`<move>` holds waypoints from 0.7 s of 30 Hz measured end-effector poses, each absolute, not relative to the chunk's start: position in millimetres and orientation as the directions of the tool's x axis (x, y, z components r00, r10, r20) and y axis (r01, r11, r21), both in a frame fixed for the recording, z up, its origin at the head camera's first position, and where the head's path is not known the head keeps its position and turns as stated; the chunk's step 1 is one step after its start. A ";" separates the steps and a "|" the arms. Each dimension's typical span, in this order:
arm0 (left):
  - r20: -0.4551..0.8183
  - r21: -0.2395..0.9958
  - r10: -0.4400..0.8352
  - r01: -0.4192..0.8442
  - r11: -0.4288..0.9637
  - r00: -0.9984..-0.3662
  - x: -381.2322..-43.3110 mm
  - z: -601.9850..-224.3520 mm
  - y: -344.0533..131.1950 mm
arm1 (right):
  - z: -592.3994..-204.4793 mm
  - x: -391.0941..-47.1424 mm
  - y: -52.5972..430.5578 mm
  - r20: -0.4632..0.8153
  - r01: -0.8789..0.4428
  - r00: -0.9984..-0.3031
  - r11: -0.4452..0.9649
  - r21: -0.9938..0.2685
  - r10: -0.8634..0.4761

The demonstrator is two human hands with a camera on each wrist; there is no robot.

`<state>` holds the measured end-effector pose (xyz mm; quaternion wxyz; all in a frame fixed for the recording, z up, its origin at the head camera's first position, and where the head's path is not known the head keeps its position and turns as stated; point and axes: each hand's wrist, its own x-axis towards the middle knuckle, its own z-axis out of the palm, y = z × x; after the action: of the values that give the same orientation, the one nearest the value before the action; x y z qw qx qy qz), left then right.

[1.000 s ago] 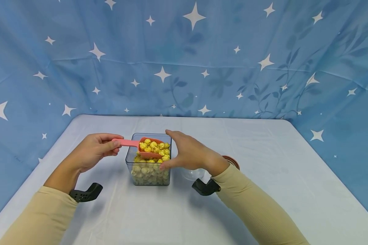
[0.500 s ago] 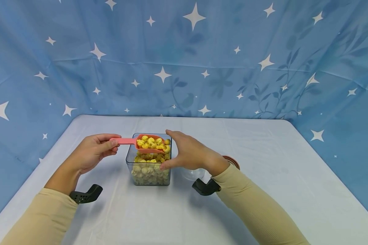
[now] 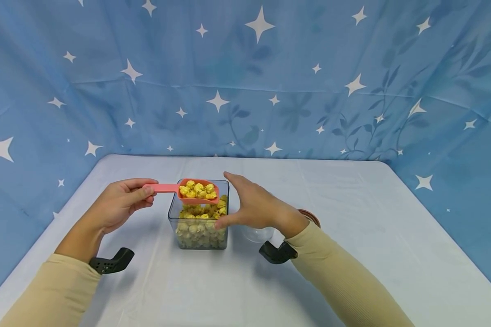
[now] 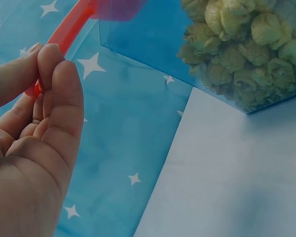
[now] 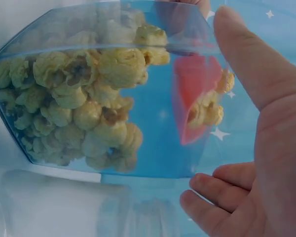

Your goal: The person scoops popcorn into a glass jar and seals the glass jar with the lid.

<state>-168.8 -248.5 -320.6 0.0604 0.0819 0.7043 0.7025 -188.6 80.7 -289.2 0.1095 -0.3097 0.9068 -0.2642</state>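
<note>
My left hand [image 3: 120, 204] pinches the handle of a coral-pink scoop [image 3: 165, 188] between thumb and fingers. The scoop carries several pieces of yellow popcorn [image 3: 198, 190] and hangs level over the mouth of a clear square box [image 3: 173, 215]. More popcorn [image 4: 237, 54] partly fills that box. My right hand [image 3: 255, 204] spans the box's right side with spread fingers, the thumb at the front wall and the fingertips by the back corner. In the right wrist view, the thumb and fingertips [image 5: 202, 185] lie at the box's rim corners.
A clear round-edged container [image 3: 258, 234] stands right of the box, mostly hidden under my right hand. Behind the right wrist shows part of a brown ringed rim [image 3: 311, 218]. The white table [image 3: 372, 218] ends at a blue starry curtain [image 3: 245, 91].
The left hand has raised the popcorn-filled scoop out of the heap and drawn it slightly left. The right hand has stayed at the box.
</note>
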 end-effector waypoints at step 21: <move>0.073 0.993 0.235 0.091 0.070 -0.969 -171.1 -301.3 -232.1 | -308.4 -182.3 154.8 0.041 -0.389 -0.888 0.698 -0.602 -0.459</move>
<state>-171.1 -232.1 -301.3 0.0535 0.1119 0.7295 0.6727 -182.3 154.8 -308.4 0.0561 -0.2304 0.9196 -0.3132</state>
